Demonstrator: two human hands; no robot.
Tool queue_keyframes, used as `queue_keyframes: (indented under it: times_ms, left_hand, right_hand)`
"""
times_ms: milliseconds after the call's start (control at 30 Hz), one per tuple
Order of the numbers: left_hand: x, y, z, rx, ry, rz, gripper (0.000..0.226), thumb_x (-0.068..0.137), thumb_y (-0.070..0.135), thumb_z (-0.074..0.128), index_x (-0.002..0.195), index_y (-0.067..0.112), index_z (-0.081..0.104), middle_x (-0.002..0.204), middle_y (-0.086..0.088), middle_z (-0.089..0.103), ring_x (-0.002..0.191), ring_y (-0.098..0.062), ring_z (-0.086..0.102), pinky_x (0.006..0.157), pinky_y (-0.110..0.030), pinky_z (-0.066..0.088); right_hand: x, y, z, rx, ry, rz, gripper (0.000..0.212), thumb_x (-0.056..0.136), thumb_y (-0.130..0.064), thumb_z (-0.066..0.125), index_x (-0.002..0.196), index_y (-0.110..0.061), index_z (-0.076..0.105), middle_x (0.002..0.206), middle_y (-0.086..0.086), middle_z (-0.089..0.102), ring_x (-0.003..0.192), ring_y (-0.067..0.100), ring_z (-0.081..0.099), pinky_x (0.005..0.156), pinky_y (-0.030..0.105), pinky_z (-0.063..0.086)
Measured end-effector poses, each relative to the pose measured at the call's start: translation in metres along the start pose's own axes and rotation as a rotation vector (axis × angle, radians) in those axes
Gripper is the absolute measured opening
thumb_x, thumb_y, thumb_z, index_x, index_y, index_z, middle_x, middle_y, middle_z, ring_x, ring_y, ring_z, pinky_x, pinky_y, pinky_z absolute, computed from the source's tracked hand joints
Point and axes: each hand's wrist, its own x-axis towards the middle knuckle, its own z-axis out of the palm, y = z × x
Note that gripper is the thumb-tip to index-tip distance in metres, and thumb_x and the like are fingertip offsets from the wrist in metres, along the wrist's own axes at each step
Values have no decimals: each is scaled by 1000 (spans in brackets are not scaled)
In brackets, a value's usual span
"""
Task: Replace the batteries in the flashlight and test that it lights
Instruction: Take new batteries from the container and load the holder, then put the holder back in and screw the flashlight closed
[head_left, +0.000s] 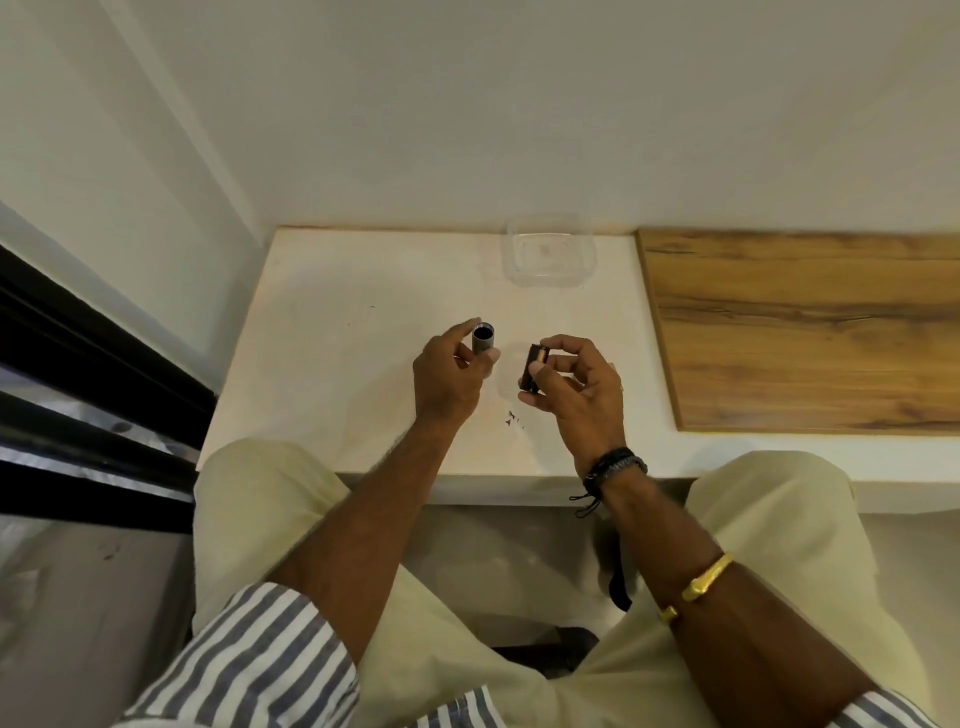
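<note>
My left hand (451, 375) grips the grey flashlight body (482, 340) upright above the white table (332, 364), its open dark end facing up. My right hand (576, 382) pinches a dark battery holder (534, 367) with a copper-coloured battery showing at its top; the thumb and fingers curl round it. The two hands are a short gap apart, with the holder just right of the flashlight tube. A black strap hangs from my right wrist.
A clear plastic container (550, 249) stands at the back of the table near the wall. A wooden board (810, 332) covers the table's right part. Small dark specks (514, 418) lie near the front edge. A dark window frame is at the left.
</note>
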Motion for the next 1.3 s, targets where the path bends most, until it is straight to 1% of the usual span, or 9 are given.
queue_keyframes:
  times_ms: [167,267,333,567,700,900,1100,1200,1300]
  left_hand:
    - [-8,0,-2,27,66,91,33,90,24,73,119,11,69,106,-12,64,88,-17,60,72,-16,48]
    - [-13,8,-8,32,56,200,31,92,21,70,120,7,66,118,-11,69,106,-24,65,87,-32,55]
    - [-18,13,-13,59,15,241,33,94,22,68,123,9,65,120,-8,72,110,-23,67,93,-29,53]
    - [-35,24,-26,319,-6,356,33,91,20,71,123,16,66,105,-4,72,100,-25,55,81,-42,51]
    - [-43,28,-30,368,-21,393,31,91,20,71,122,16,67,104,-6,71,100,-28,54,79,-42,49]
    - [-46,27,-29,410,-85,403,34,92,23,69,124,16,67,107,-7,71,102,-28,53,81,-42,50]
    - [-49,28,-22,396,-116,429,33,92,24,69,124,17,67,101,-6,69,98,-27,52,76,-41,50]
    - [-47,22,-19,397,-138,385,33,92,23,68,125,18,66,103,-5,68,102,-27,50,81,-42,49]
    - [-44,16,-17,341,-155,334,33,91,21,69,123,16,67,102,-3,68,102,-24,48,83,-41,48]
  right_hand:
    - [2,-1,-3,2,-4,-3,28,98,-8,65,124,-17,69,111,18,70,95,31,74,77,42,65]
    - [1,-6,-4,44,1,20,31,97,-9,65,128,-16,65,111,17,71,92,29,77,76,41,65]
    - [-1,-11,-5,58,27,19,31,94,-7,70,124,-13,63,107,14,73,87,28,77,73,42,66]
    - [-10,-25,-13,156,-28,-112,21,90,3,69,107,-6,76,104,12,78,95,27,75,81,41,64]
    - [-14,-27,-11,-45,10,-183,21,90,-2,72,109,-9,78,104,11,77,91,27,75,85,48,63]
    - [-18,-28,-13,-178,40,-219,33,80,-16,86,107,-15,68,93,-2,78,81,14,75,78,30,63]
    - [-17,-14,-10,-223,2,-160,8,84,-30,82,90,-25,80,86,-5,80,79,20,76,97,63,53]
    - [-6,-11,-20,-150,152,-117,10,87,-27,80,93,-20,81,79,-7,78,73,15,75,71,41,66]
    - [13,-7,-41,-204,280,-56,5,89,-19,78,93,-18,79,79,-1,76,66,12,71,64,42,65]
